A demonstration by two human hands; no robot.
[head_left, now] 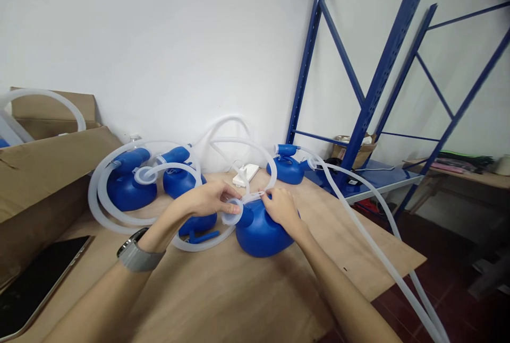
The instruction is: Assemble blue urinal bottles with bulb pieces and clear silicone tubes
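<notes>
A rounded blue plastic bottle (263, 234) stands on the wooden table in front of me, its short spout pointing left. My left hand (217, 198), wearing a grey-banded watch, is closed on a translucent round cap (231, 212) at that spout. Over the top of the bottle, my right hand (282, 206) pinches the end of a thin clear plastic strap (254, 195); the bottle's handle is hidden beneath this hand. Behind the left hand, a translucent hose (199, 247) loops round another blue bottle (197, 224), which is partly covered by my wrist.
More blue bottles (131, 190) with coiled hoses stand at the back left, and one (287, 169) at the back right. A white charger (246, 174) lies near the wall. Left are a cardboard box (59, 168) and a dark tablet (40, 279). Blue shelving (370, 93) rises at right.
</notes>
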